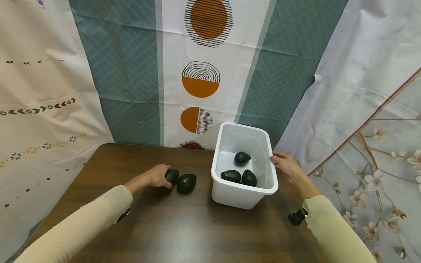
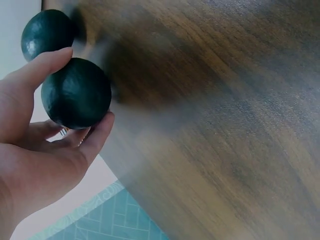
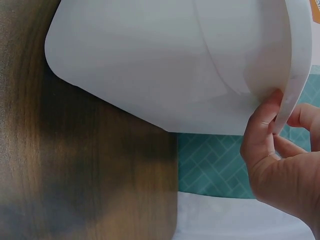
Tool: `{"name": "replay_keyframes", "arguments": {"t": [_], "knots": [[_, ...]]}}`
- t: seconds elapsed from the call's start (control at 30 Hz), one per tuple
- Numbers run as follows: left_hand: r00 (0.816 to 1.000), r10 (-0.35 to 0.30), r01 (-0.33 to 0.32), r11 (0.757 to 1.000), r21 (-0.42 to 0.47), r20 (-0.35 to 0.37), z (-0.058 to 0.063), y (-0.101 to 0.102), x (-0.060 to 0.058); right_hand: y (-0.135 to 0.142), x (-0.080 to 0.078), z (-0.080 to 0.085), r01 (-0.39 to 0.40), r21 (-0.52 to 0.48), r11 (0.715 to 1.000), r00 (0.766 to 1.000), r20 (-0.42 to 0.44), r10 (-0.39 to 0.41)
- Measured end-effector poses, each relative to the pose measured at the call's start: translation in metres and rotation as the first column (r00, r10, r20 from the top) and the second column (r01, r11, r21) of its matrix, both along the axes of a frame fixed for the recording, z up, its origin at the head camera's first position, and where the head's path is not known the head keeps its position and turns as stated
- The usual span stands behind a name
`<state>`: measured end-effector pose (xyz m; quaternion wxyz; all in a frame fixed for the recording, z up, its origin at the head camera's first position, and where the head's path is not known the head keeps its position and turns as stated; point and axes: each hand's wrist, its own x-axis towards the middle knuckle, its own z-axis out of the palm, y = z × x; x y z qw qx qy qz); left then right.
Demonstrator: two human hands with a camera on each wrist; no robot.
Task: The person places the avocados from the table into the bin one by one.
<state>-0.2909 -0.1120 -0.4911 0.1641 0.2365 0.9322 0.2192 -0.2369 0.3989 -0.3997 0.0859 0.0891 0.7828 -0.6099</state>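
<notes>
Fingers (image 2: 102, 131) and thumb of the left hand (image 1: 154, 177) curl round a dark avocado (image 2: 76, 93) on the brown table (image 1: 171, 233), a second avocado (image 1: 186, 183) touching it at three o'clock. It looks firm, smooth and fairly light, best gripped round its widest part. Further toward three o'clock, the right hand (image 1: 287, 167) pinches the rim of the white bin (image 1: 244, 193) holding three avocados.

Five avocados in all: three lie in the one white bin (image 1: 263, 146), at (image 1: 242, 158), (image 1: 231, 175) and (image 1: 249, 178), and two sit on the one table (image 1: 164, 226), at (image 1: 172, 176) and (image 1: 186, 182). Two hands show.
</notes>
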Motion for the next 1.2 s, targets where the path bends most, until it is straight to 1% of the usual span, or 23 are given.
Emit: {"name": "replay_keyframes", "arguments": {"t": [0.1, 0.23, 0.4, 0.47, 0.73, 0.93, 1.07, 1.2], "knots": [[1.0, 0.007, -0.006, 0.999, 0.033, -0.022, -0.001, 0.001, -0.002, -0.001, 0.0, 0.0, 0.002, 0.009, 1.0, 1.0, -0.002, -0.002], [0.998, 0.003, 0.001, 0.998, 0.07, -0.061, 0.001, 0.004, -0.006, 0.0, 0.0, -0.001, 0.0, 0.012, 1.0, 1.0, -0.005, 0.001], [0.996, -0.004, 0.012, 0.996, 0.086, -0.094, 0.004, 0.01, -0.01, 0.0, 0.0, -0.003, 0.003, -0.001, 1.0, 1.0, -0.007, -0.003], [0.995, -0.006, 0.014, 0.996, 0.087, -0.095, 0.005, 0.013, -0.01, 0.0, 0.0, -0.003, 0.003, -0.006, 1.0, 1.0, -0.009, -0.003], [0.995, -0.03, 0.041, 0.992, 0.116, -0.099, 0.017, 0.021, -0.012, 0.0, 0.001, -0.001, -0.009, 0.005, 1.0, 1.0, -0.014, 0.009], [0.993, -0.03, 0.044, 0.991, 0.125, -0.113, 0.023, 0.023, -0.016, -0.002, 0.001, 0.001, -0.016, 0.009, 1.0, 1.0, -0.014, 0.016], [0.991, -0.036, 0.053, 0.989, 0.135, -0.126, 0.031, 0.025, -0.015, -0.003, 0.002, 0.003, -0.011, 0.013, 1.0, 1.0, -0.01, 0.011], [0.992, -0.042, 0.058, 0.989, 0.133, -0.12, 0.037, 0.03, -0.013, -0.003, 0.002, 0.001, -0.005, 0.009, 1.0, 1.0, -0.007, 0.005]]}}
